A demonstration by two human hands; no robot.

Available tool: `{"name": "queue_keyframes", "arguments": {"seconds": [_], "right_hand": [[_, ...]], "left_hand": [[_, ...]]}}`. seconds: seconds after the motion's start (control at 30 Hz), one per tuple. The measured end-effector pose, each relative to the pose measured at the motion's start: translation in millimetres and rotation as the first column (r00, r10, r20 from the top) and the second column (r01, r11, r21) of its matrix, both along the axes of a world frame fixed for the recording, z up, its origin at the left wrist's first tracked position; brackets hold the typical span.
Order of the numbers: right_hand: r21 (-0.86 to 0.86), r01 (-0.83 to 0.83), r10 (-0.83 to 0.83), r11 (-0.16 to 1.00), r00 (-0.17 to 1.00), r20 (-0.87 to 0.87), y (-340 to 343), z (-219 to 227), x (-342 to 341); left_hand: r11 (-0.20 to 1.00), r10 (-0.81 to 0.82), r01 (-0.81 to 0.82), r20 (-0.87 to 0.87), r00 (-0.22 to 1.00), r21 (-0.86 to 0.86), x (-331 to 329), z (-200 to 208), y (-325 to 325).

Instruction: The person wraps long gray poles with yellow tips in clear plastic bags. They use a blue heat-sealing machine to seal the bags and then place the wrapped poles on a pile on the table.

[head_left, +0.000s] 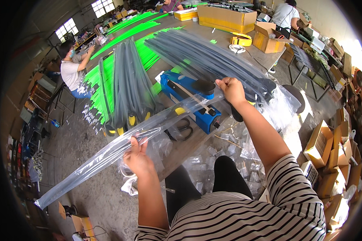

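A long clear plastic sleeve point(88, 168) stretches slantwise across the view, its far end hanging out at the lower left. My right hand point(232, 90) pinches its upper end above a blue heat sealer point(207, 120). Lower down, my left hand point(138, 158) has its fingers closed on the sleeve's near edge. The sleeve passes over the sealer and partly covers it. Black-handled scissors point(184, 129) lie beside the sealer. Behind the sleeve rests a bundle of dark rods in clear sleeves point(128, 80) with yellow-marked ends; a larger wrapped bundle point(197, 52) lies farther right.
Bright green rods point(149, 60) spread over the table beneath the bundles. A cardboard box point(225, 19) and yellow strap point(241, 39) are at the back. Loose plastic bags point(275, 106) hang at the right edge. One person point(73, 68) sits left; others work farther back.
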State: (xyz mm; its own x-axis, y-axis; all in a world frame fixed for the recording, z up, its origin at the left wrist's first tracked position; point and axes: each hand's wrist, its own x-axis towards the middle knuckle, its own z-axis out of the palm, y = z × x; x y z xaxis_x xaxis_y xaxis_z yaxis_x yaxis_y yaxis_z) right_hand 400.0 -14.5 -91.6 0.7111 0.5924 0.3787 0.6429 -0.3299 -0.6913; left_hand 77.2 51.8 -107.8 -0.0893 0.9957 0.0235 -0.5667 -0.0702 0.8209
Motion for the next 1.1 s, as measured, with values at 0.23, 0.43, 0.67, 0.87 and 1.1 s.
{"name": "queue_keyframes", "arguments": {"seconds": [0.23,0.43,0.67,0.87,1.1], "right_hand": [[-0.050,0.081,-0.062,0.995,0.947,0.314,0,13,-4],[-0.284,-0.202,0.331,0.937,0.770,0.545,-22,0,-47],[-0.517,-0.369,0.589,0.773,0.719,0.368,-26,17,-67],[-0.586,-0.359,0.605,0.727,0.738,0.299,-24,16,-71],[-0.533,-0.411,0.620,0.739,0.724,0.302,-16,3,-64]], "left_hand": [[1.000,-0.001,0.001,0.039,0.999,0.004,18,-15,6],[1.000,0.010,-0.011,0.038,0.999,0.015,19,-20,5],[0.998,-0.008,0.005,0.045,0.999,0.066,26,-28,-1],[0.998,-0.003,0.000,0.053,0.999,0.061,26,-40,-2],[0.996,-0.015,0.010,0.050,0.999,0.090,29,-42,-5]]}}
